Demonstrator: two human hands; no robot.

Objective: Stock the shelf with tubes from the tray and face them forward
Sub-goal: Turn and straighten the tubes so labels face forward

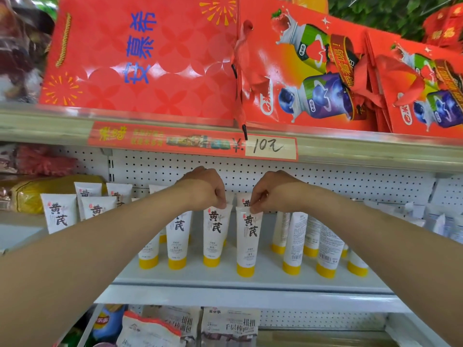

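White tubes with yellow caps stand cap-down on the white shelf. My left hand pinches the top seam of one front-facing tube. My right hand pinches the top of the neighbouring front-facing tube. Both tubes rest upright on the shelf with black characters toward me. Further right, several tubes show their backs with barcodes. Several more front-facing tubes stand at the left. No tray is in view.
Red gift boxes fill the shelf above, behind a price strip reading 10. A pegboard back wall closes the shelf. A yellow package lies at the far left. Bagged snacks sit on the shelf below.
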